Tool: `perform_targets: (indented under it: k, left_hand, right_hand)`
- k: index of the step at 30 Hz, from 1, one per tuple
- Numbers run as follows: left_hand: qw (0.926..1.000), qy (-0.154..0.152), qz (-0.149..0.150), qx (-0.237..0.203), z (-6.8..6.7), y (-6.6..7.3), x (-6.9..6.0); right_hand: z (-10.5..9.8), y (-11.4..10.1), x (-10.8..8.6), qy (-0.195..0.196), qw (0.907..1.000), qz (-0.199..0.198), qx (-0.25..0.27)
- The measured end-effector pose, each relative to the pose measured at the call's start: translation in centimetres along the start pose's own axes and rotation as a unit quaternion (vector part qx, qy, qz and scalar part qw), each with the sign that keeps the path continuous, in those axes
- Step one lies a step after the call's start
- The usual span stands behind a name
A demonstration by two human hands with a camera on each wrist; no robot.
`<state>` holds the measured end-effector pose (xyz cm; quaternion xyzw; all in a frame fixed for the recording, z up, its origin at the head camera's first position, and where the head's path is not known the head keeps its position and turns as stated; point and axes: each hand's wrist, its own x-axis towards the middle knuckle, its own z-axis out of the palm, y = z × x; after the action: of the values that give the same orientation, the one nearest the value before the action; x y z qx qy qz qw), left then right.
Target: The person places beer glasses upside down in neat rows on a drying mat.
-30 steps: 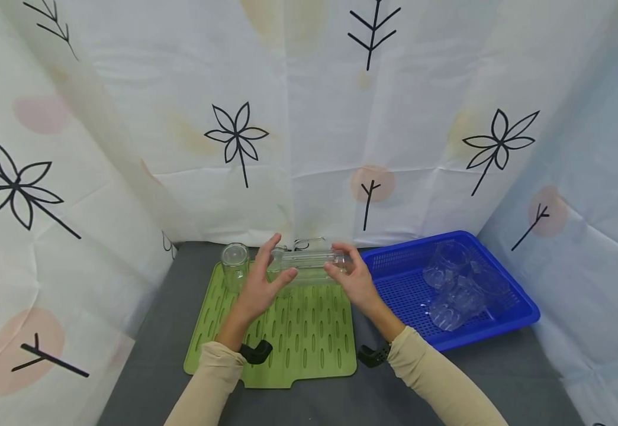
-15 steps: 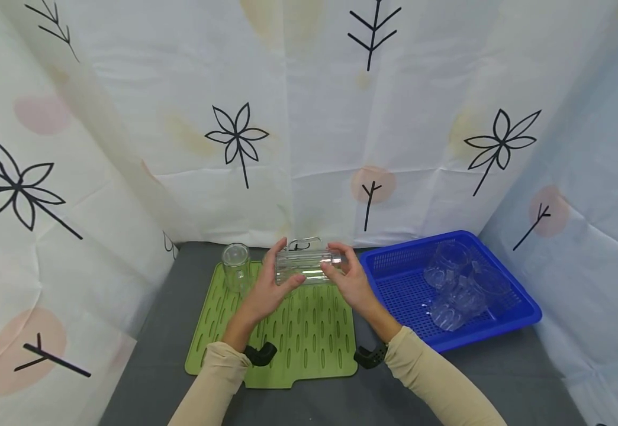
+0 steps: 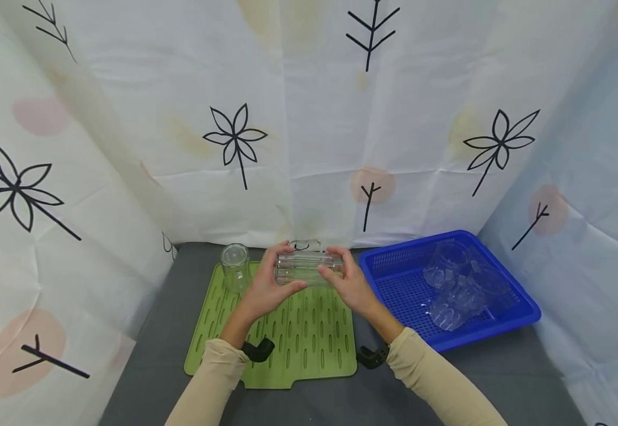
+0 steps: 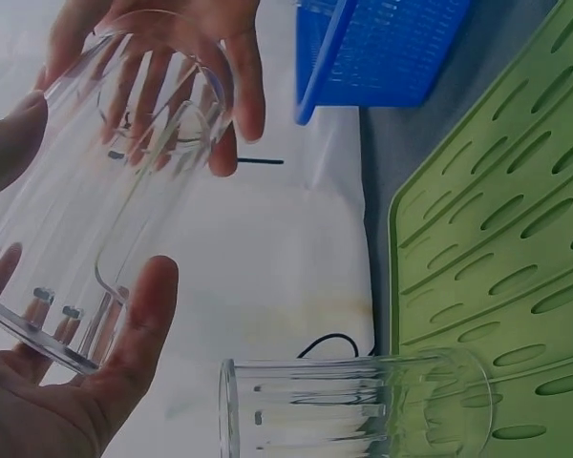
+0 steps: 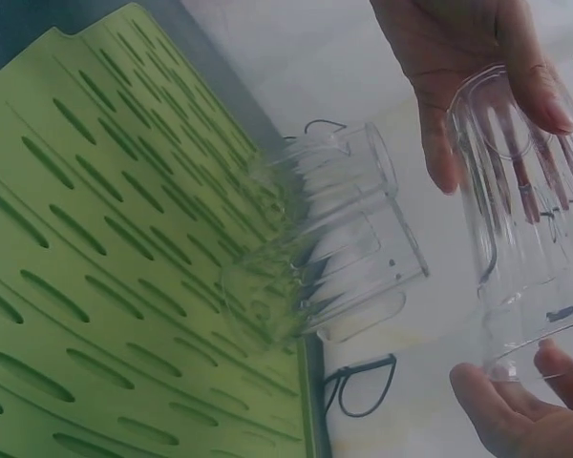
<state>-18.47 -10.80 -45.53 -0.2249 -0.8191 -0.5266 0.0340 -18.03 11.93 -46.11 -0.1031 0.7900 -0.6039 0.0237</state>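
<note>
A clear ribbed glass mug (image 3: 305, 273) lies sideways in the air between both hands, above the back of the green draining mat (image 3: 309, 331). Its handle (image 3: 309, 243) points away toward the curtain. My left hand (image 3: 267, 289) grips the mug's left end, thumb on the near side. At the other end my right hand (image 3: 356, 287) holds it between thumb and fingers. In the left wrist view the mug (image 4: 124, 181) spans the gap between the hands. Two more glass mugs stand on the mat: a nearer one (image 5: 315, 277) and a farther one (image 5: 349, 162) in the right wrist view.
At the mat's back left stands one glass mug (image 3: 235, 269). A blue plastic basket (image 3: 506, 278) on the right holds several clear glasses (image 3: 455, 299). The grey table (image 3: 144, 355) is enclosed by a patterned white curtain (image 3: 309, 201).
The mug has shifted slightly left and closer between the hands, its handle coming upright behind it. Its left end has moved deeper into my left hand's grip. Basket and mat stay put.
</note>
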Motion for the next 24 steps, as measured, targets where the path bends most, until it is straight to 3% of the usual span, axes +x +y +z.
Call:
perform_targets:
  k: [12,19,24]
  left_hand:
    - [0.9983,0.024,0.017,0.051,-0.2,-0.1,-0.1]
    - [0.9956,0.039,0.017,0.084,0.1,0.7,0.9]
    - [0.9922,0.033,0.019,0.119,0.1,1.1,1.5]
  right_hand:
    - [-0.4,-0.2,-0.8,-0.017,0.9984,0.028,-0.047]
    - [-2.3,-0.4,-1.1,-0.036,0.9969,0.038,-0.059]
    - [-3.8,-0.5,-1.6,-0.028,0.9956,0.035,-0.082]
